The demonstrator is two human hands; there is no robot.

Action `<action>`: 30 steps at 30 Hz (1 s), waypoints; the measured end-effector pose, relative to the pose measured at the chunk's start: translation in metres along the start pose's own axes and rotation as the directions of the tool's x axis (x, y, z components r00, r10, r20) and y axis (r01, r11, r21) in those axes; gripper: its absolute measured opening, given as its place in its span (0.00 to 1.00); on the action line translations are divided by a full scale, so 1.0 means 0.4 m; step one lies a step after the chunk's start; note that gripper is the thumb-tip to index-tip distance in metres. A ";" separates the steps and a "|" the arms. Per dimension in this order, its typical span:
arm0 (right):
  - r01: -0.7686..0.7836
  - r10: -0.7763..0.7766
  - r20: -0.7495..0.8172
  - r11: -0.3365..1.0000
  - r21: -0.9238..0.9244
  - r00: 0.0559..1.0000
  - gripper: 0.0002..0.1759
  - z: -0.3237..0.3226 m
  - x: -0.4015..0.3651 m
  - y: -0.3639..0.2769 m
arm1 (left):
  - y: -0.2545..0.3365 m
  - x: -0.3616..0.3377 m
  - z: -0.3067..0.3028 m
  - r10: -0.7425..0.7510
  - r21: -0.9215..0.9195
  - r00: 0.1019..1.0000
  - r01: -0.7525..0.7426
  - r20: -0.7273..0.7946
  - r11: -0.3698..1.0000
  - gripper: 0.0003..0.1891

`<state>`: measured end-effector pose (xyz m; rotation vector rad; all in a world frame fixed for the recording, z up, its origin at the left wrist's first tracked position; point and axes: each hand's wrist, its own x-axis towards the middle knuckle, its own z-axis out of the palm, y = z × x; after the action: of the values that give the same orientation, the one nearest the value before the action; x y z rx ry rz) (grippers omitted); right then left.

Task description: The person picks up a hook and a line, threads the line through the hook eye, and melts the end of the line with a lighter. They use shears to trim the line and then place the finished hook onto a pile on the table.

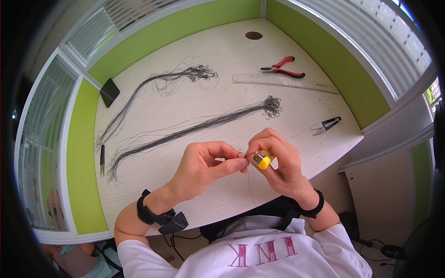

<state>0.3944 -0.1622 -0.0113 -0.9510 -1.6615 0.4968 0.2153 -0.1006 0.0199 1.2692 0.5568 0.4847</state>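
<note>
Near the table's front edge my left hand (206,164) pinches a small dark hook (241,155) between thumb and forefinger. A thin line (250,183) hangs down from it. Beside it, almost touching, my right hand (278,160) is wrapped round a yellow lighter (263,159) with its metal end toward the hook. Behind my hands a long bundle of dark lines (199,126) lies across the table, with hooks (272,107) gathered at its right end. Farther back lies a second bundle (139,92) with its own hooks (201,72).
Red-handled pliers (283,68) lie by a clear ruler (282,83) at the back right. Small black snips (326,125) are at the right, another pair (102,161) at the left edge. A black object (110,92) leans by the green partition (83,162). Part of another person (76,262) shows at lower left.
</note>
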 end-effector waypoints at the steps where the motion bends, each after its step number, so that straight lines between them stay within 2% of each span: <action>1: 0.000 0.000 0.001 1.000 0.000 1.000 0.14 0.002 0.000 -0.001 | -0.001 0.001 0.004 0.001 0.000 1.000 -0.001 -0.001 1.000 0.08; 3: -0.043 0.043 0.009 0.999 -0.019 0.999 0.13 0.005 0.000 -0.004 | -0.002 0.001 0.009 0.032 0.097 0.997 -0.025 -0.074 0.995 0.04; 4: -0.043 0.043 0.010 0.999 -0.019 0.999 0.13 0.006 0.000 -0.005 | -0.002 0.000 0.007 0.032 0.096 0.997 -0.025 -0.075 0.995 0.04; 6: -0.087 0.087 0.009 0.996 0.011 0.996 0.10 0.008 -0.002 -0.004 | -0.003 0.001 0.001 0.048 0.214 0.997 -0.033 -0.063 0.976 0.05; 10: -0.145 0.149 -0.021 0.980 0.133 0.989 0.06 0.015 -0.011 0.007 | -0.003 0.000 0.002 0.062 0.215 0.995 -0.045 -0.074 0.976 0.05; 12: -0.237 0.255 -0.043 0.941 0.243 0.966 0.04 0.007 -0.018 0.019 | 0.002 -0.001 0.002 0.043 0.211 0.997 -0.028 -0.069 0.977 0.05; 22: -0.236 0.245 0.004 0.929 0.285 0.969 0.03 0.010 -0.013 0.005 | -0.002 0.000 0.003 0.037 0.145 0.997 -0.027 -0.063 0.989 0.06; 24: -0.305 0.342 -0.034 0.875 0.375 0.939 0.03 0.010 -0.015 0.008 | 0.000 0.000 0.005 0.014 0.118 0.999 -0.008 -0.046 0.993 0.06; 28: -0.284 0.313 -0.032 0.896 0.341 0.949 0.03 0.003 -0.014 0.006 | 0.003 0.000 0.008 0.010 0.101 0.999 -0.005 -0.049 0.995 0.07; 30: -0.326 0.341 0.017 0.881 0.344 0.940 0.03 -0.002 -0.010 -0.008 | 0.003 0.001 0.009 -0.012 0.061 0.999 0.014 -0.035 0.998 0.08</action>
<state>0.3943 -0.1675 -0.0112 -0.9789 -1.3144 0.9599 0.2178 -0.1024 0.0218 1.3167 0.6130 0.4828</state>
